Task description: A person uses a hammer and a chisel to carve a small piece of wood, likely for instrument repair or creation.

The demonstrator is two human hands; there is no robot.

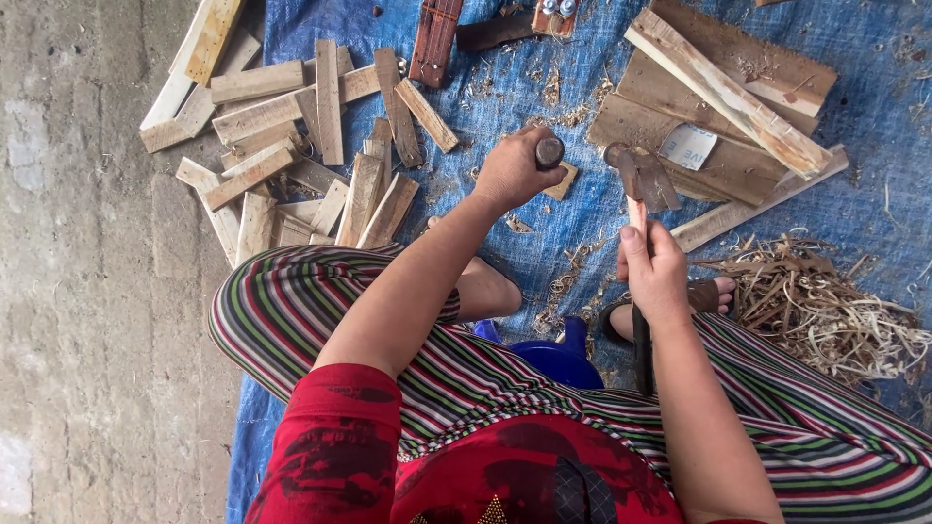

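Blue tarpaulin [854, 87] covers the ground beneath me, littered with chips and shavings, with bare grey concrete [87, 291] running along its edge past my left knee. My left hand [513, 173] is wrapped shut around a short dark round-ended handle [549, 151], fingers curled tight about it, the knuckles turned up. A small flat wood block [562, 181] lies on the tarpaulin just beside that hand. My right hand [656, 277] grips the pale wooden shaft of a hatchet [646, 180], fingers folded round it and thumb laid along the top; the rusty head points away from me, close to the dark handle but not touching it. A dark strip sticks out below that hand toward my lap; I cannot tell what it is.

Between my knees sits a blue plastic vessel [561, 357], mostly hidden by my striped trousers, so I cannot tell what it holds. To my left lies a loose heap of short split wood pieces [301, 146]. Ahead on the right rest broad weathered boards [718, 107], with a pile of long curled shavings [825, 301] near my right foot, which wears a sandal [704, 296].
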